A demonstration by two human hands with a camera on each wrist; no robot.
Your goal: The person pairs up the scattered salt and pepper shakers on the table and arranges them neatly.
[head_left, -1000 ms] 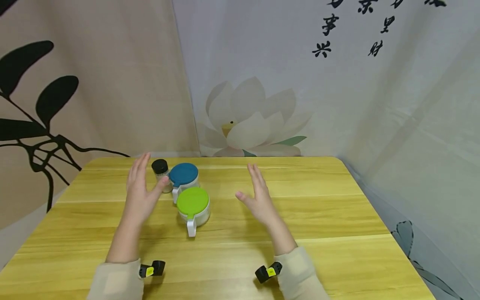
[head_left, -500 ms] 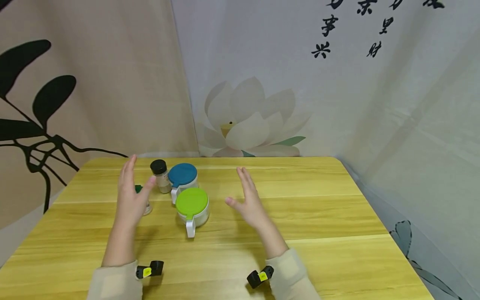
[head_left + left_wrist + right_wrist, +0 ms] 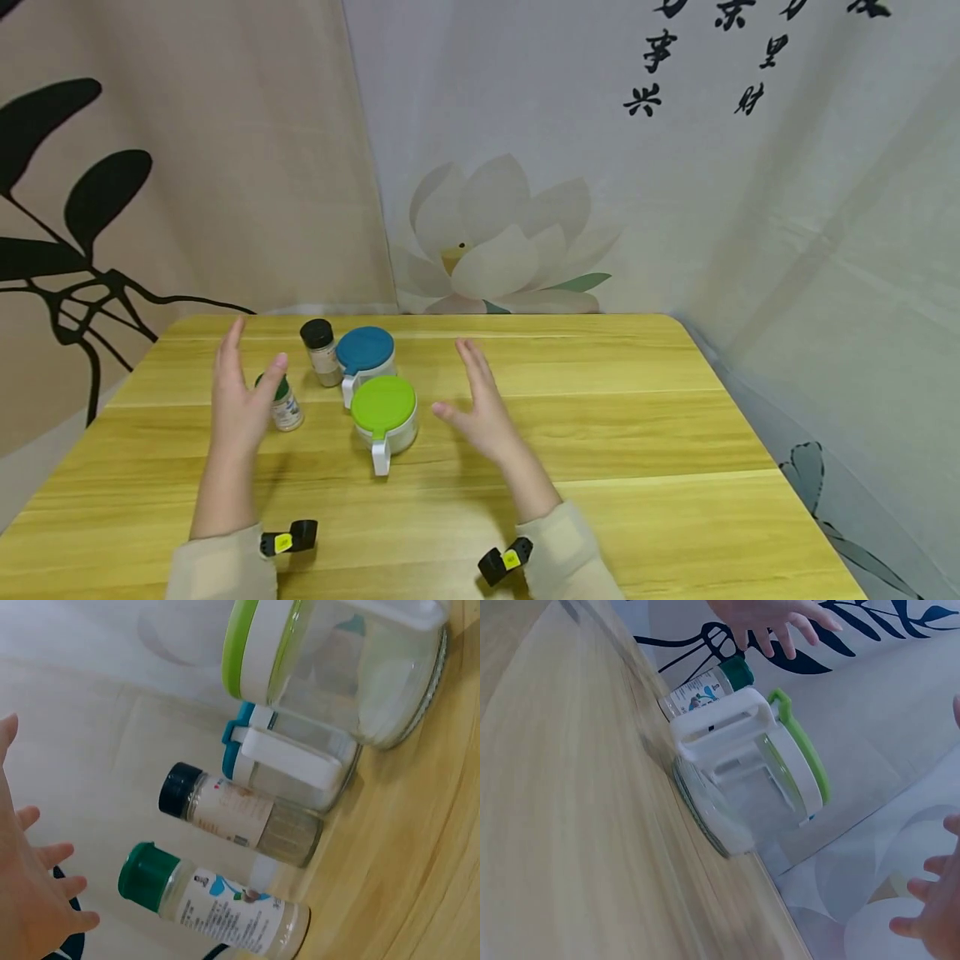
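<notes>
My left hand [image 3: 238, 412] is raised over the left of the table with fingers spread and nothing in it. Just right of its thumb stands a small seasoning bottle with a green cap [image 3: 154, 877] and a printed label. Behind that is a black-capped seasoning bottle [image 3: 326, 360]. A clear seasoning jar with a blue lid [image 3: 366, 348] and white handle stands beside it. In front is a similar jar with a lime-green lid [image 3: 384, 403], its handle towards me. My right hand [image 3: 487, 419], also with spread fingers and holding nothing, hovers to the right of this jar.
The wooden table [image 3: 637, 417] reaches back to a hanging cloth [image 3: 525, 125] printed with a lotus and dark characters. Dark leaves are printed on the left part of the cloth. A small black camera [image 3: 289, 539] sits at each wrist.
Both hands have shifted left, apart from the jars. The green-capped bottle, hidden behind the left hand at first, has come into view. The bottles and jars stand where they were.
</notes>
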